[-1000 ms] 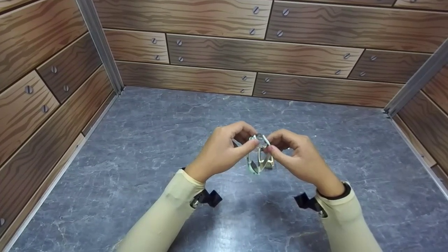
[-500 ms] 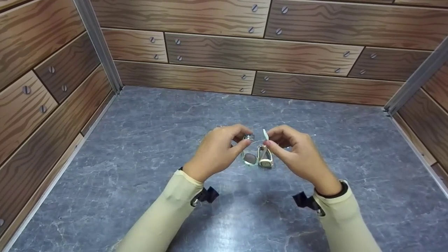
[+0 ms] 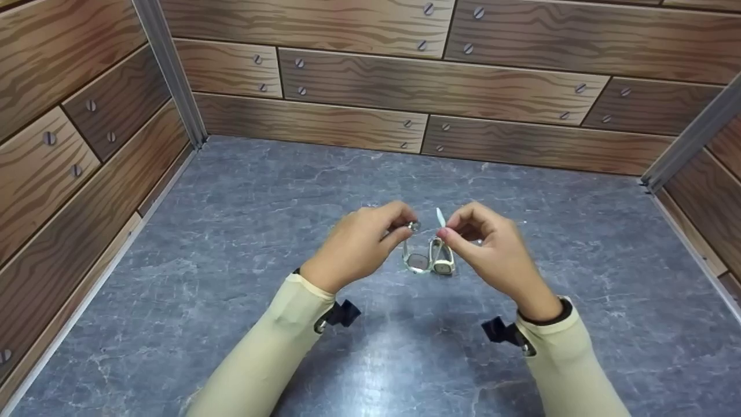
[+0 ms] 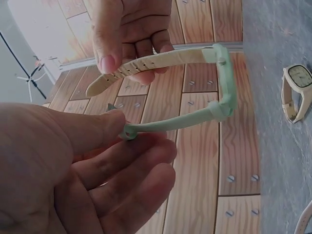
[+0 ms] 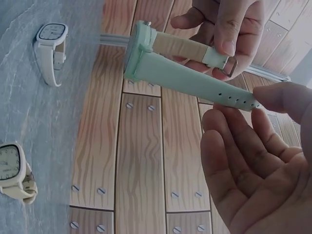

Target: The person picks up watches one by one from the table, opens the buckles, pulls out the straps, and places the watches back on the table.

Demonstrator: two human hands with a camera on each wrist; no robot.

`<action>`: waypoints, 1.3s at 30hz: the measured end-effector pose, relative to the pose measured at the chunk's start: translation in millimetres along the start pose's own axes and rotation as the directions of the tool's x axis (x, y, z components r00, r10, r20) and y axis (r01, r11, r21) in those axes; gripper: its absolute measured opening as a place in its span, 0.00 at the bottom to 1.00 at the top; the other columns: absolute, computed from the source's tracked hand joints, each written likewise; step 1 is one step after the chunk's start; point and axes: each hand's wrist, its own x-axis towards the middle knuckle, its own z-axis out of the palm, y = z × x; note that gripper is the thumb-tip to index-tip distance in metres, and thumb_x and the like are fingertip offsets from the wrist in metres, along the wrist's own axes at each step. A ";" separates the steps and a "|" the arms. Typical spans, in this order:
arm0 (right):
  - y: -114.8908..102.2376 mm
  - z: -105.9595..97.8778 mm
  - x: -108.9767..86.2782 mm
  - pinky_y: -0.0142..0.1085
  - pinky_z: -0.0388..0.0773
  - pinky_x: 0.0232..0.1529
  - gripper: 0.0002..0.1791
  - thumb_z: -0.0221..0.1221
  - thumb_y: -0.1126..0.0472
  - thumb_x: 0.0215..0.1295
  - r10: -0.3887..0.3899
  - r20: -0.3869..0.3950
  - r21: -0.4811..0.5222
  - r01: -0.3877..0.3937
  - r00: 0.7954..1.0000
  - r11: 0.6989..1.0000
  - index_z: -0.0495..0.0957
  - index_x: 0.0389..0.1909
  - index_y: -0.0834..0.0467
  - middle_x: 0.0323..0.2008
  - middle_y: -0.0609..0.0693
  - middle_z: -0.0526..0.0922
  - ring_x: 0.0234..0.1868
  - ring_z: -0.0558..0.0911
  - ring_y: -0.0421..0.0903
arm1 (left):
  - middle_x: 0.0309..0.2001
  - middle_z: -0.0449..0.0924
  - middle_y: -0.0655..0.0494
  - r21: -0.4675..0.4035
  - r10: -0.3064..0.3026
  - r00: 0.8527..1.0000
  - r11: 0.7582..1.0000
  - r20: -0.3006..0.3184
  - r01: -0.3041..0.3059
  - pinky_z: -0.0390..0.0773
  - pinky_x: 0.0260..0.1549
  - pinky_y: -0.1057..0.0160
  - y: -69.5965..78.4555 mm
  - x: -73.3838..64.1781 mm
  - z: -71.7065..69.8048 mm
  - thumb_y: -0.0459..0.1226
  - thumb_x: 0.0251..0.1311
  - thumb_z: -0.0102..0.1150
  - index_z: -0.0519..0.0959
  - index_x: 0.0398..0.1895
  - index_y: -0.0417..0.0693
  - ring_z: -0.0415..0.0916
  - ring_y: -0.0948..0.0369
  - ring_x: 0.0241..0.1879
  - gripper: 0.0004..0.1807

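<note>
Between my two hands hangs a mint green wristwatch [image 4: 227, 80], its strap unfastened and its case at the bottom. My left hand [image 3: 356, 246] pinches the buckle end of the strap between thumb and fingertips. The holed end is pinched by my right hand [image 3: 492, 249], its tip pointing up past the fingers. In the right wrist view the metal buckle [image 5: 230, 67] stands apart from the row of strap holes. The watch face is turned away from both wrist cameras. A cream wristwatch [image 4: 299, 78] lies on the table, close beside the held watch in the head view.
A white wristwatch [image 5: 51, 44] and the cream one rest on the grey marbled table [image 3: 278, 191]. Wood-patterned walls [image 3: 347, 75] close off the back and both sides. A small black mount [image 3: 341, 314] sticks out from each sleeve cuff.
The strap ends, close together a second ago, have come apart as the left hand drew slightly left. The watch has swung from a narrow closed loop to an open one.
</note>
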 end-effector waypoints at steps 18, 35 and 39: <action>45.9 37.5 20.5 0.34 0.84 0.26 0.05 0.62 0.67 0.70 0.221 0.033 0.086 -0.223 0.975 0.971 0.77 0.36 0.65 0.32 0.59 0.85 0.26 0.85 0.47 | 0.39 0.85 0.60 -0.093 -0.156 0.984 0.982 0.082 0.164 0.81 0.43 0.59 -66.9 5.4 25.7 0.42 0.71 0.62 0.84 0.51 0.49 0.81 0.63 0.38 0.11; 89.1 72.2 67.2 0.34 0.76 0.25 0.07 0.60 0.61 0.68 0.362 0.105 -0.417 -0.289 0.926 0.861 0.82 0.33 0.60 0.27 0.51 0.85 0.22 0.81 0.43 | 0.35 0.88 0.58 0.216 -0.285 0.957 0.938 0.043 0.270 0.83 0.36 0.54 -93.1 58.3 59.0 0.41 0.67 0.64 0.89 0.39 0.51 0.83 0.58 0.33 0.08; 90.5 77.1 70.9 0.43 0.76 0.31 0.09 0.61 0.58 0.67 0.381 0.095 -0.575 -0.262 0.920 0.775 0.84 0.31 0.58 0.29 0.51 0.85 0.27 0.79 0.48 | 0.34 0.88 0.57 0.251 -0.270 0.962 0.935 0.041 0.252 0.83 0.37 0.52 -98.8 63.1 66.4 0.41 0.66 0.65 0.90 0.36 0.51 0.83 0.55 0.34 0.07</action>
